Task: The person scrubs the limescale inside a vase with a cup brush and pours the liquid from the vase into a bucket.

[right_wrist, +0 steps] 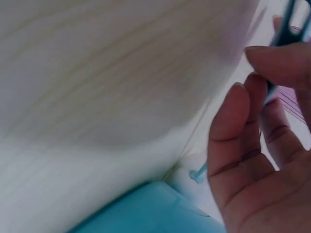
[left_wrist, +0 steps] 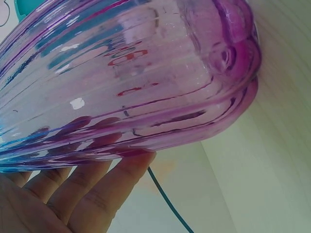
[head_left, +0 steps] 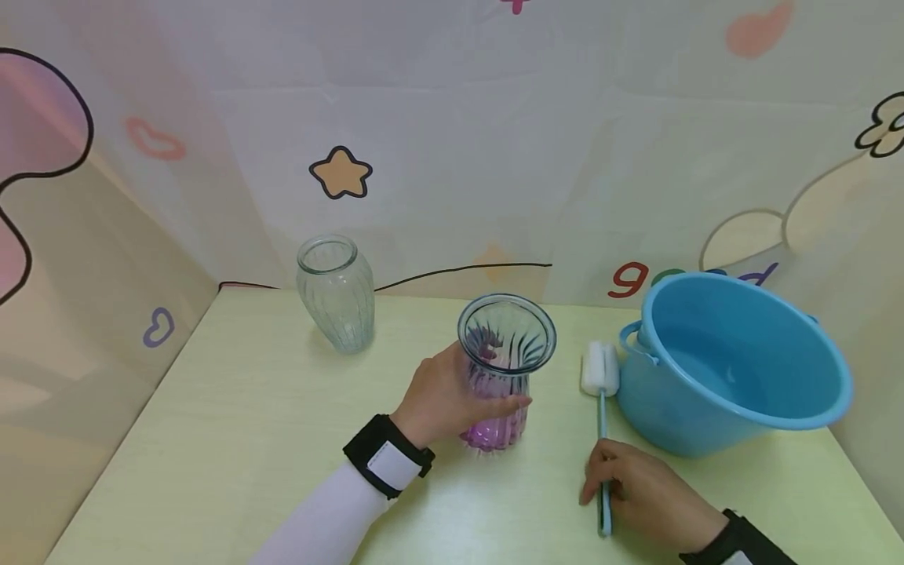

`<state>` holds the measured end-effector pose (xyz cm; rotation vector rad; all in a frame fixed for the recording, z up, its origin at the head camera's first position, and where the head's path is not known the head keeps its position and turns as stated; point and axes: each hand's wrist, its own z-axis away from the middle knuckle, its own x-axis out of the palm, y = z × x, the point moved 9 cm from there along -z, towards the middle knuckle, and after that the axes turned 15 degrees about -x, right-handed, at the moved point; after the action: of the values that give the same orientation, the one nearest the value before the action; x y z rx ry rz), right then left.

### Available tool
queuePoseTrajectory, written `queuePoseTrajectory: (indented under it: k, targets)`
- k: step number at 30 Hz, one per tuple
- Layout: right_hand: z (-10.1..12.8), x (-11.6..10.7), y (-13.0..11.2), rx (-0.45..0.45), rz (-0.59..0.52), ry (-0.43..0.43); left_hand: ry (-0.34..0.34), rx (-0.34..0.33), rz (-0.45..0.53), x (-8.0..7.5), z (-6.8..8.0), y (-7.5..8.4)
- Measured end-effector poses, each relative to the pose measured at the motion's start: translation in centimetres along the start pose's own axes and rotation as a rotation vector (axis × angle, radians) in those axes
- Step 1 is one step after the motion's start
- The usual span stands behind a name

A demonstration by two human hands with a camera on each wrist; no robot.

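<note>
I see a pale green table [head_left: 233, 439] with a blue basin [head_left: 734, 369] at its right. A clear glass vase [head_left: 337, 294] stands upright at the back left. At centre, my left hand [head_left: 445, 396] curls around an upright purple ribbed vase [head_left: 503, 369]. Between vase and basin lies a sponge-tipped bottle brush [head_left: 601, 408], its thin handle pinched by my right hand [head_left: 646, 494].

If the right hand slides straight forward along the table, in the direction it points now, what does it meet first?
The right hand points up the brush handle, so it would probably meet the white sponge head first. The blue basin stands close to its right; depth is unclear, so it might brush that too.
</note>
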<state>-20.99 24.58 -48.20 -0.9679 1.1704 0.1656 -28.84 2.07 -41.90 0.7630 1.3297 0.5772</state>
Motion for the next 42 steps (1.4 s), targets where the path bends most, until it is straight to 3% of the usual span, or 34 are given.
queuePoseTrajectory:
  k: [6,15,23,27,31,37,40,42]
  targets:
    - [0.3,-2.0,-2.0,-0.126,0.126,0.123,0.017,0.012,-0.008,-0.1,0.0,0.0]
    - [1.7,-6.0,-5.5,-0.348,0.28,0.509,0.003,0.001,-0.003,0.1,-0.1,-0.1]
    - [2.2,-7.8,-6.3,-0.3,0.293,0.65,0.008,0.004,-0.008,0.1,-0.1,-0.2]
    - [2.1,-8.3,-6.6,-0.375,0.14,0.715,0.01,0.007,-0.01,0.1,-0.1,-0.2]
    - [1.9,-9.0,-6.8,-0.497,-0.151,0.81,0.007,0.012,-0.008,0.1,-0.2,-0.2]
    - [1.5,-10.6,-7.3,-0.813,-0.657,0.945,0.004,0.013,-0.008,0.1,-0.2,-0.3]
    - [1.2,-11.5,-8.1,-0.961,-0.838,0.96,0.006,0.012,-0.008,0.1,-0.1,-0.2]
    - [1.1,-12.0,-8.9,-1.028,-0.897,0.969,0.007,0.014,-0.009,0.1,-0.1,-0.2]
